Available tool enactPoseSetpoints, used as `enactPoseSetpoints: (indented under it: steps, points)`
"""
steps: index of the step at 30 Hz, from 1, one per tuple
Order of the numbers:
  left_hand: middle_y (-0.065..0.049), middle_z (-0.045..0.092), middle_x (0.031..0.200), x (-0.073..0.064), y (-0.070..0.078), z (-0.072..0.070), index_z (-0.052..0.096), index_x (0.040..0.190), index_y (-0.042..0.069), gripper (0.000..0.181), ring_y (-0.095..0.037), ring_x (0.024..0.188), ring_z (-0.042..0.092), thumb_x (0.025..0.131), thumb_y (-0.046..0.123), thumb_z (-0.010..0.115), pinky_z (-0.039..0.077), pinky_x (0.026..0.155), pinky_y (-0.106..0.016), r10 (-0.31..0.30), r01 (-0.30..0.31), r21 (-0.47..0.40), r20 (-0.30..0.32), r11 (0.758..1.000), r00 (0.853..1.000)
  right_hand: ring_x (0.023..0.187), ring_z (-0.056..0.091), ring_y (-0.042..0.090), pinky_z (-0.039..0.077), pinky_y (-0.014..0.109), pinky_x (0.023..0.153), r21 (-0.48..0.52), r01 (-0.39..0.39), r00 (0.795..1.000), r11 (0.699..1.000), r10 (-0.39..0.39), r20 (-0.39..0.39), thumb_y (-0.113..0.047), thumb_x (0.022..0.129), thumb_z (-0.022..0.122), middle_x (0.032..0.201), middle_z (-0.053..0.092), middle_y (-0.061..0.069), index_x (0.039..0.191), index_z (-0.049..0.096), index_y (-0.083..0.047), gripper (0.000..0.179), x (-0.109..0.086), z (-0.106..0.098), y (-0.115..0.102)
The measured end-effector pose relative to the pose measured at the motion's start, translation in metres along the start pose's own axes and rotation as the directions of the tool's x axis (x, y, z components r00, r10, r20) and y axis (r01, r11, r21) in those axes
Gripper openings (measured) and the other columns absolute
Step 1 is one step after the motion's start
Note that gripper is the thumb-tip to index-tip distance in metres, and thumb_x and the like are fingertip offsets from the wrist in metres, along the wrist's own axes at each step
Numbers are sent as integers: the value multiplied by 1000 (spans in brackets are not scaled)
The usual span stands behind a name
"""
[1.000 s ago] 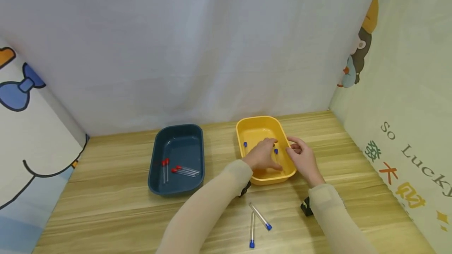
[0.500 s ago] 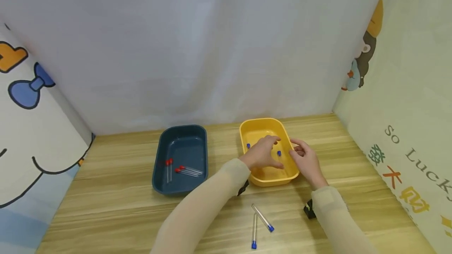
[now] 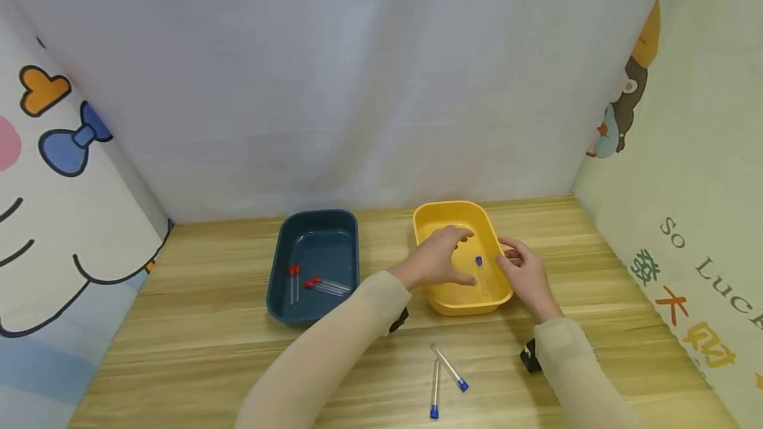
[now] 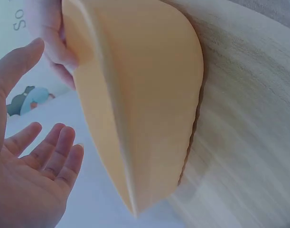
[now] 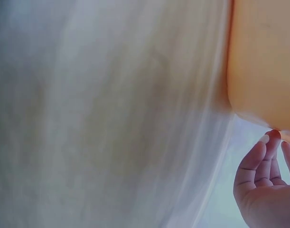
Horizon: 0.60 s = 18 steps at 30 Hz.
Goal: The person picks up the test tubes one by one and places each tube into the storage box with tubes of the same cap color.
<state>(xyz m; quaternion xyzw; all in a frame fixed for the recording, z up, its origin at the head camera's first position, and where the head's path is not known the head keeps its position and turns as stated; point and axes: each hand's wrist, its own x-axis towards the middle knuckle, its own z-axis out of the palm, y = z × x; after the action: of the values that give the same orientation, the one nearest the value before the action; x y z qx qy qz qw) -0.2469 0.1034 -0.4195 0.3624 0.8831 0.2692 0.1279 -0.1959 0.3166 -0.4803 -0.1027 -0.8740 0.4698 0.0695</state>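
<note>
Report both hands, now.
Left hand: open, holding nothing.
Right hand: closed, holding the yellow tray by its rim.

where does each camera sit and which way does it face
Head: on the head, facing forward and down at blue tray, yellow tray, tubes; sleeves, left grip, right grip show.
Left wrist: on that wrist, facing the yellow tray's outer side; both grips show.
Right wrist: on that wrist, facing the table and yellow tray; right grip shows.
Head and left wrist share both grips.
</note>
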Motion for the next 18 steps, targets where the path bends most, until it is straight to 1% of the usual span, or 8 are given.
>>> enactPoseSetpoints:
  steps: [6, 12, 18]
  points:
    - [-6, 53, 151, -17, 3, -8, 46, 153, 11, 84, -23, 131, 57, 84, 37, 87, 50, 109, -33, 27, -26, 18, -15, 999, 1000, 92, 58, 9, 48, 13, 74, 6, -9, 1000, 1000, 9, -2, -15, 104, 59, 122, 62, 24, 145, 56, -5, 42, -1, 1, -1]
    - [-4, 54, 149, -34, 6, -13, 48, 151, 12, 82, -20, 128, 56, 84, 39, 86, 50, 109, -32, 49, -47, 41, -41, 998, 998, 96, 58, 13, 47, 12, 75, 10, -24, 1000, 1000, 24, 7, -17, 105, 59, 124, 61, 23, 146, 56, -6, 43, -3, 1, -2]
    - [-4, 55, 147, -51, 10, -17, 50, 150, 14, 80, -20, 128, 56, 84, 40, 86, 50, 109, -33, 59, -56, 53, -53, 997, 997, 93, 57, 9, 47, 12, 75, 9, -17, 1000, 1000, 17, 10, -17, 105, 58, 125, 61, 24, 146, 56, -6, 43, -3, 0, -3]
